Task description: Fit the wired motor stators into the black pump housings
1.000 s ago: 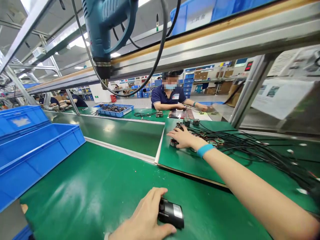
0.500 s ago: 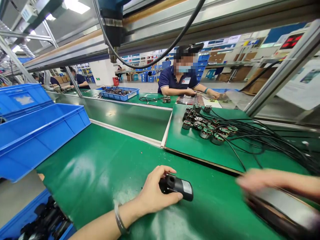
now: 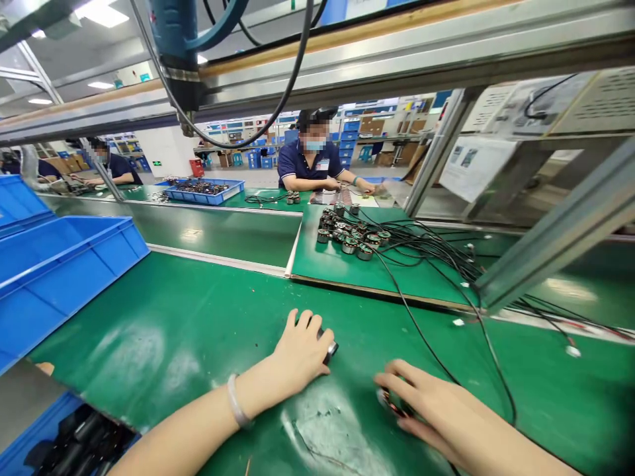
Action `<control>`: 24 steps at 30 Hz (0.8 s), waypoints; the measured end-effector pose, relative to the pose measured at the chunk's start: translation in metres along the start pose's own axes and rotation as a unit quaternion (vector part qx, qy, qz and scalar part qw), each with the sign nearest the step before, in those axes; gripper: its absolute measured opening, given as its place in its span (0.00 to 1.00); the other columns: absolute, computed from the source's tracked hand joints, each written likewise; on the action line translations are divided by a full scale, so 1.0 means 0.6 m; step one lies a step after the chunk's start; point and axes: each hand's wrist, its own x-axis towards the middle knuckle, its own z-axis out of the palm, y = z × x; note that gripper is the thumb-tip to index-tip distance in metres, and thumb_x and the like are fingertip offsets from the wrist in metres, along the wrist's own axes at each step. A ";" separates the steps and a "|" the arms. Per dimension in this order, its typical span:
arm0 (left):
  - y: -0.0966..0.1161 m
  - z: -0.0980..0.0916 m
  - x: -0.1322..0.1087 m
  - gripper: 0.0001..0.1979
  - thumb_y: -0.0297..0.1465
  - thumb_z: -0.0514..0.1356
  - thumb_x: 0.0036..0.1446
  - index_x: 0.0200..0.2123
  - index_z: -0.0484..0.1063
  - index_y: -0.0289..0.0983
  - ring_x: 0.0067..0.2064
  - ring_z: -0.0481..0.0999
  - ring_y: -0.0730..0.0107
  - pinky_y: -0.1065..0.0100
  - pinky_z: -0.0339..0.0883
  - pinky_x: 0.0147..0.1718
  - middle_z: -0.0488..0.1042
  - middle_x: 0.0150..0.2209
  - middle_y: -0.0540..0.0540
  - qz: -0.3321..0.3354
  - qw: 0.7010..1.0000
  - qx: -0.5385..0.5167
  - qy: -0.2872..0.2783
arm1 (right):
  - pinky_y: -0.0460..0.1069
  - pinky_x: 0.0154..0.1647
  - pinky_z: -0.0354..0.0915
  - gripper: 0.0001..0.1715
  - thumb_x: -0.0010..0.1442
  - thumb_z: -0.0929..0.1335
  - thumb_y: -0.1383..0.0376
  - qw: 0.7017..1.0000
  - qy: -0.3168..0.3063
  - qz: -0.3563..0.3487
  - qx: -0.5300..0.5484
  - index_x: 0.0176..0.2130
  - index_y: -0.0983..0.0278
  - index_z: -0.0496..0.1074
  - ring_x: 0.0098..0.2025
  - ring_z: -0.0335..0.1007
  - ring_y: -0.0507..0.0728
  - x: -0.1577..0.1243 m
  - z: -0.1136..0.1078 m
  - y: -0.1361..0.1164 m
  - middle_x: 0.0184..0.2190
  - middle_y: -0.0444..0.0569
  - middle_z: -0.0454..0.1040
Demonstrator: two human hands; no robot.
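Note:
My left hand lies on the green bench mat, closed over a small black housing of which only the grey end shows. My right hand rests to its right, fingers curled round a small round motor whose black wire trails back across the mat. Further off, a cluster of similar motors with green tops stands on a raised green board, their black cables spreading to the right.
Blue bins stand at the left, and a bin of black parts sits below the bench edge. A blue tool hangs overhead on a cable. An aluminium post slants at the right. Two people work across the conveyor.
My right hand left the far motor cluster and came back to the near mat with one motor and its wire. My left hand closed further over the black housing. The view swung right.

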 end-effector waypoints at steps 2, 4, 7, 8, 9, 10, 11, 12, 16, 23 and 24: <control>-0.002 0.000 0.012 0.28 0.31 0.78 0.44 0.47 0.72 0.33 0.59 0.65 0.34 0.37 0.57 0.59 0.70 0.54 0.30 -0.003 1.000 0.013 -0.011 | 0.54 0.44 0.74 0.30 0.54 0.71 0.73 0.999 -0.031 0.015 0.026 0.55 0.57 0.72 0.45 0.77 0.60 0.013 0.011 0.009 0.49 0.49 0.76; -0.011 -0.006 0.019 0.28 0.35 0.78 0.44 0.45 0.73 0.33 0.55 0.69 0.36 0.42 0.62 0.55 0.72 0.49 0.32 -0.001 1.000 0.005 -0.016 | 0.56 0.54 0.72 0.37 0.53 0.76 0.67 0.997 -0.036 0.034 0.056 0.60 0.60 0.68 0.55 0.74 0.63 0.022 0.015 0.018 0.55 0.52 0.74; -0.024 -0.016 0.016 0.26 0.43 0.73 0.52 0.47 0.72 0.34 0.51 0.73 0.45 0.50 0.64 0.54 0.75 0.47 0.36 0.014 0.999 -0.050 -0.007 | 0.55 0.55 0.71 0.35 0.59 0.74 0.53 0.994 -0.030 0.053 0.093 0.61 0.62 0.67 0.56 0.73 0.64 0.022 0.019 0.022 0.57 0.56 0.73; -0.025 -0.018 0.013 0.24 0.44 0.70 0.56 0.49 0.72 0.34 0.50 0.74 0.49 0.53 0.65 0.54 0.75 0.47 0.38 0.022 0.997 -0.078 -0.003 | 0.55 0.54 0.72 0.32 0.63 0.71 0.51 0.993 -0.024 0.057 0.102 0.60 0.62 0.68 0.55 0.74 0.63 0.020 0.022 0.021 0.56 0.56 0.74; -0.025 -0.017 0.010 0.22 0.44 0.67 0.60 0.50 0.71 0.35 0.50 0.74 0.53 0.57 0.66 0.53 0.76 0.48 0.39 0.031 0.993 -0.110 0.000 | 0.55 0.54 0.72 0.28 0.66 0.68 0.50 0.992 -0.017 0.058 0.109 0.59 0.62 0.69 0.54 0.75 0.63 0.017 0.026 0.018 0.54 0.56 0.75; -0.024 -0.014 0.007 0.20 0.42 0.64 0.63 0.51 0.70 0.35 0.50 0.75 0.57 0.61 0.67 0.51 0.76 0.49 0.41 0.040 0.989 -0.142 0.002 | 0.55 0.54 0.71 0.27 0.68 0.66 0.49 0.992 -0.009 0.058 0.115 0.58 0.61 0.70 0.53 0.75 0.62 0.015 0.030 0.014 0.53 0.55 0.75; -0.023 -0.009 0.004 0.18 0.41 0.61 0.66 0.53 0.69 0.35 0.49 0.75 0.61 0.64 0.68 0.50 0.76 0.50 0.42 0.048 0.984 -0.174 0.003 | 0.55 0.54 0.71 0.26 0.69 0.64 0.49 0.991 -0.003 0.057 0.121 0.58 0.61 0.71 0.52 0.75 0.62 0.013 0.034 0.009 0.53 0.55 0.75; -0.021 -0.002 0.002 0.18 0.39 0.59 0.68 0.54 0.67 0.34 0.49 0.76 0.63 0.66 0.69 0.49 0.76 0.50 0.42 0.054 0.978 -0.203 0.003 | 0.55 0.55 0.71 0.25 0.70 0.64 0.50 0.991 0.002 0.055 0.126 0.58 0.61 0.72 0.52 0.75 0.61 0.012 0.036 0.005 0.52 0.55 0.75; -0.016 0.026 -0.005 0.20 0.37 0.53 0.69 0.60 0.61 0.33 0.43 0.76 0.67 0.68 0.70 0.41 0.77 0.47 0.43 0.066 0.955 -0.290 -0.002 | 0.54 0.51 0.74 0.24 0.68 0.66 0.48 0.989 0.020 0.051 0.140 0.56 0.57 0.74 0.50 0.77 0.61 0.002 0.019 0.006 0.51 0.53 0.77; -0.006 0.040 -0.014 0.31 0.53 0.70 0.51 0.49 0.75 0.37 0.46 0.76 0.61 0.64 0.67 0.49 0.79 0.45 0.43 0.109 0.930 -0.347 0.053 | 0.49 0.47 0.78 0.28 0.64 0.70 0.47 0.974 0.150 0.062 0.159 0.60 0.48 0.67 0.51 0.79 0.62 0.012 -0.074 0.017 0.54 0.47 0.78; -0.006 0.041 -0.014 0.31 0.53 0.69 0.52 0.49 0.75 0.37 0.46 0.76 0.60 0.64 0.67 0.49 0.79 0.45 0.42 0.122 0.925 -0.355 0.060 | 0.48 0.46 0.78 0.27 0.64 0.70 0.47 0.975 0.148 0.047 0.158 0.59 0.47 0.67 0.49 0.80 0.61 0.021 -0.078 0.011 0.52 0.45 0.79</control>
